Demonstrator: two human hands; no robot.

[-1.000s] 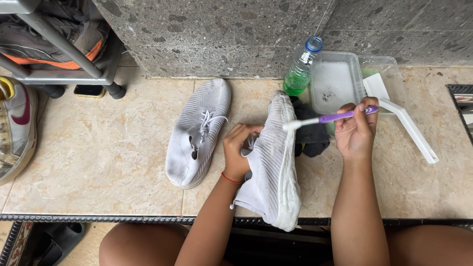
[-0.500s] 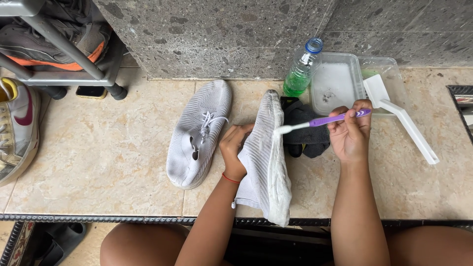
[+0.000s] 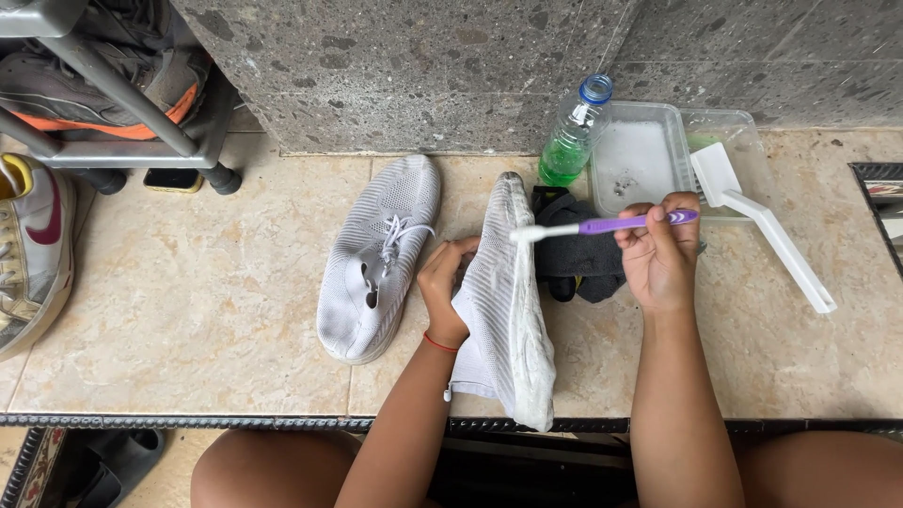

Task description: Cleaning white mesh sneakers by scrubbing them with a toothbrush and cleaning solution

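Observation:
My left hand [image 3: 444, 290] grips a white knit sneaker [image 3: 508, 310] by its opening and holds it on its side, sole edge turned up. My right hand [image 3: 658, 254] holds a purple-handled toothbrush [image 3: 602, 226]; its white head rests on the sneaker's side near the toe. The matching white sneaker [image 3: 376, 254] lies flat on the tiled ledge to the left, laces up. A dark cloth [image 3: 578, 254] lies behind the held shoe, partly hidden.
A plastic bottle with green liquid [image 3: 569, 136] and a clear tub of soapy water [image 3: 644, 155] stand by the stone wall. A white scraper [image 3: 767, 226] lies at right. A metal shoe rack [image 3: 113, 103] and another sneaker [image 3: 28, 254] are at left.
The held sneaker has turned from top-facing to on its side. The toothbrush and my right hand have shifted left toward the toe.

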